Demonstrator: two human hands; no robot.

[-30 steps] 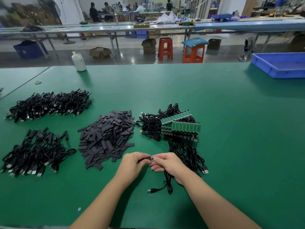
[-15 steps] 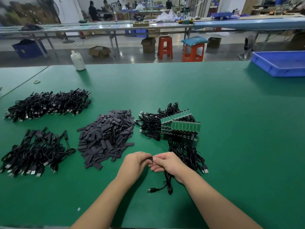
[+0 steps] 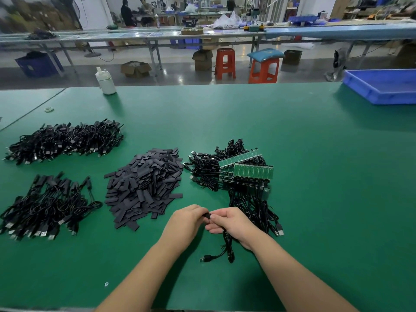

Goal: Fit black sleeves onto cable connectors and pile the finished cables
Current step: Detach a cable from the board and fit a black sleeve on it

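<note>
Sleeve now covers the connector: the bright metal seen between your fingertips a second ago is gone.

Your left hand (image 3: 185, 224) and right hand (image 3: 231, 224) meet fingertip to fingertip, each pinching the black sleeve (image 3: 206, 215) at the cable (image 3: 227, 244) end, above the mat just in front of the sleeve pile (image 3: 144, 185). Judged seated or nearly so; the cable should next join the finished pile (image 3: 45, 207) on your left. Seating depth cannot be confirmed.
</note>
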